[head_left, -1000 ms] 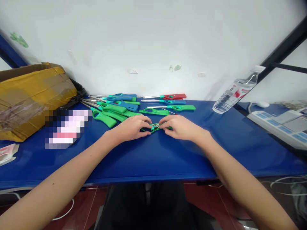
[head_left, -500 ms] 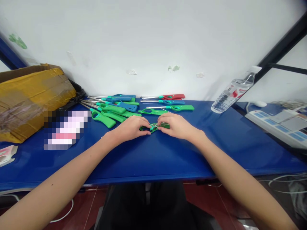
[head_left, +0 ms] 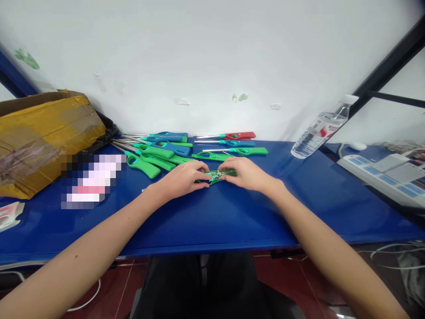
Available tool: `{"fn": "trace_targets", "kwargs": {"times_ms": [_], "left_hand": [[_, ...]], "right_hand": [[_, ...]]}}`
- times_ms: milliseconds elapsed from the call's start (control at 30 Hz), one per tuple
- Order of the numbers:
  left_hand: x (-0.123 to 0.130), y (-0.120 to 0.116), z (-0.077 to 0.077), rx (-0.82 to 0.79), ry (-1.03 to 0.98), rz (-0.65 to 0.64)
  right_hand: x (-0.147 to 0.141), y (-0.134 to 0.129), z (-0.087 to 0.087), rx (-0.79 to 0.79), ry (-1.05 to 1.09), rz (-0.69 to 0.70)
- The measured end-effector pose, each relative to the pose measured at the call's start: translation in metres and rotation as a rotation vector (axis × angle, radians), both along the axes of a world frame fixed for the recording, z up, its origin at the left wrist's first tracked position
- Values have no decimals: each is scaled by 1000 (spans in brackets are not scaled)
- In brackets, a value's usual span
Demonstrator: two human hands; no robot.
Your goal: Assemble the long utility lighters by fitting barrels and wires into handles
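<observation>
Low over the blue table, both hands are closed round one opened green gas lighter (head_left: 216,176), its inner parts bare between them. My left hand (head_left: 184,178) pinches the left end, near a teal piece that looks like the trigger. The fingers of my right hand (head_left: 245,173) grip the right end, the handle part. Just behind lies a loose green half shell (head_left: 212,156). Farther back are a whole green lighter (head_left: 254,151), a blue lighter (head_left: 239,143) and a red lighter (head_left: 241,135), side by side. The fingertips hide some of the small parts.
Several green and blue lighters (head_left: 156,153) lie in a pile at the back left. A taped cardboard box (head_left: 49,141) stands at the left. At the right are a water bottle (head_left: 320,128) and a white device with blue labels (head_left: 381,175). The wall (head_left: 212,53) rises behind the table.
Both hands stay on the opened lighter, with small finger shifts. The teal piece has moved slightly to the right. The view has shifted a little.
</observation>
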State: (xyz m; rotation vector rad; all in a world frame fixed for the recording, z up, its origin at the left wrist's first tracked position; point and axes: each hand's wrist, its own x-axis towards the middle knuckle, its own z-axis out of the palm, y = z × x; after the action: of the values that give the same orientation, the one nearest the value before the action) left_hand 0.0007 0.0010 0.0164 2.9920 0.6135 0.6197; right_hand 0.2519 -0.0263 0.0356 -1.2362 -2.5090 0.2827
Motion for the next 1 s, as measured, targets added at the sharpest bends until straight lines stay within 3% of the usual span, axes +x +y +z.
{"fn": "trace_targets", "kwargs": {"times_ms": [167,300,767,1000], "left_hand": [[-1,1,0,56,-9,-30],[-1,1,0,40,-17,-35],[0,7,-5,-121,-12,-23],[1,7,-5,-167,-60,-37]], "right_hand": [[-1,-1,0,18,53,-7],[0,-2,1,25,68,71],[1,-7,4,159,-154,145],[-1,-7,5,87,-94,116]]}}
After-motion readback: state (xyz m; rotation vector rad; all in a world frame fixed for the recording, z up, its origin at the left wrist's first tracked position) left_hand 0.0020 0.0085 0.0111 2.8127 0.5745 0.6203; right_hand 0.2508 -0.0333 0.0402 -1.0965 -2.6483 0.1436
